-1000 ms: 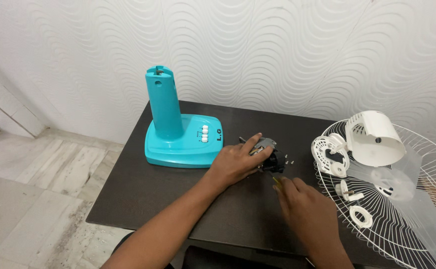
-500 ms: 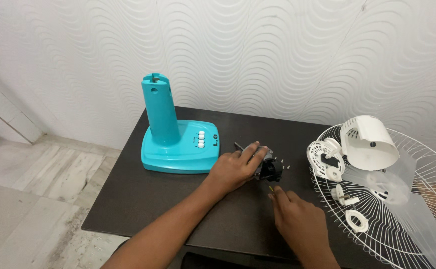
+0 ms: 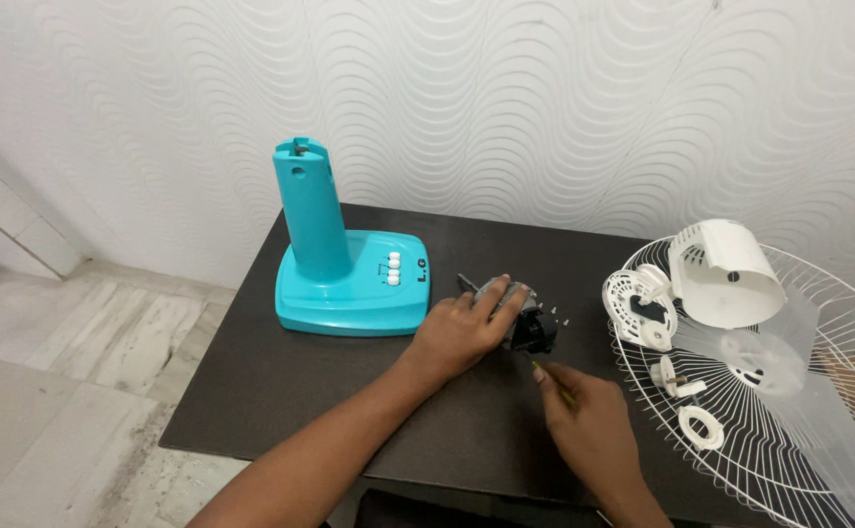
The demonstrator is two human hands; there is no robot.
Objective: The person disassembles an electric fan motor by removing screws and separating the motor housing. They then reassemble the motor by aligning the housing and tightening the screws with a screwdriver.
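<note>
My left hand (image 3: pixel 466 328) lies over a small grey and black fan motor (image 3: pixel 523 321) on the dark table (image 3: pixel 281 381) and grips it. My right hand (image 3: pixel 589 420) sits just below and to the right of the motor, closed around a thin yellow-tipped screwdriver (image 3: pixel 550 379) whose tip points up toward the motor's black end. A few tiny screws (image 3: pixel 550 311) lie on the table right of the motor.
A turquoise fan base (image 3: pixel 344 269) with an upright column and white buttons stands to the left. At the right lie a white wire fan guard (image 3: pixel 809 411), a white motor cover (image 3: pixel 725 274), a translucent blade (image 3: pixel 799 381) and small white plastic parts (image 3: pixel 681 376). Behind is a wavy white wall.
The view has shifted slightly, and my right hand has edged up toward the motor. My left hand stays on the motor.
</note>
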